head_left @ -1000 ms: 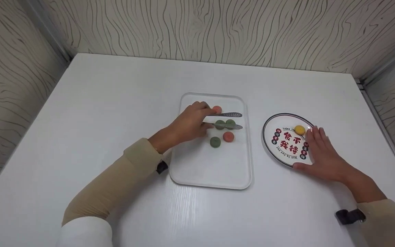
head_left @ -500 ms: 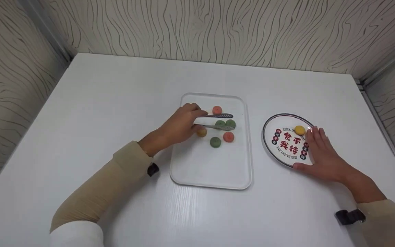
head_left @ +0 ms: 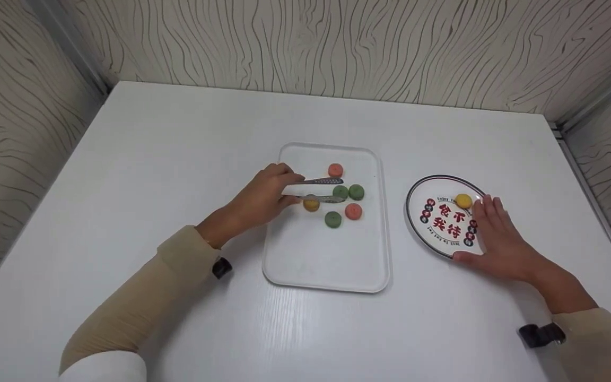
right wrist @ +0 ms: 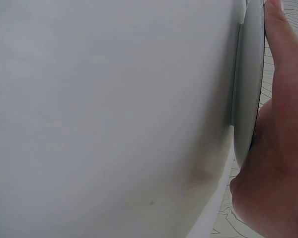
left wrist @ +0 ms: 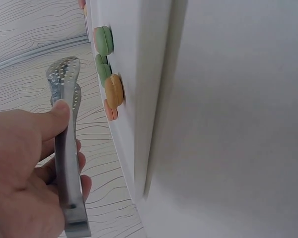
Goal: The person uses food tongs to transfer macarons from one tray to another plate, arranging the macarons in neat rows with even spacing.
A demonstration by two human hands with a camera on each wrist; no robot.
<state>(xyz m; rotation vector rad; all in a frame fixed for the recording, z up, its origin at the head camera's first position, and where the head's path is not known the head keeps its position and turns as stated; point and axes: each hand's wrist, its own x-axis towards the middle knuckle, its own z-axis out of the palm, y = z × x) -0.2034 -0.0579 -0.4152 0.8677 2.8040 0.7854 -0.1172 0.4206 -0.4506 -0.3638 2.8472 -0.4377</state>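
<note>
My left hand (head_left: 258, 197) grips a pair of metal tongs (left wrist: 64, 144) with perforated tips. Their two arms stand apart with nothing held between them, raised over the left side of the white tray (head_left: 326, 265). Below the tongs lies a yellow macaron (left wrist: 114, 91), partly covered by one arm in the head view. Beside it on the tray are two pink macarons, one at the back (head_left: 335, 170), and several green ones, including a front green macaron (head_left: 333, 219). My right hand (head_left: 504, 246) rests with straight fingers on the right rim of a round plate (head_left: 428, 239).
Another yellow macaron (head_left: 463, 201) sits on the plate near my right fingertips. Tray and plate stand apart on a white table (head_left: 189, 138). Wood-grain patterned panels (head_left: 305, 48) rise behind the table and at both sides.
My left hand and the tongs have drawn back to the left, away from the green macarons. The yellow macaron on the tray, hidden at first, now shows. My right hand has stayed still.
</note>
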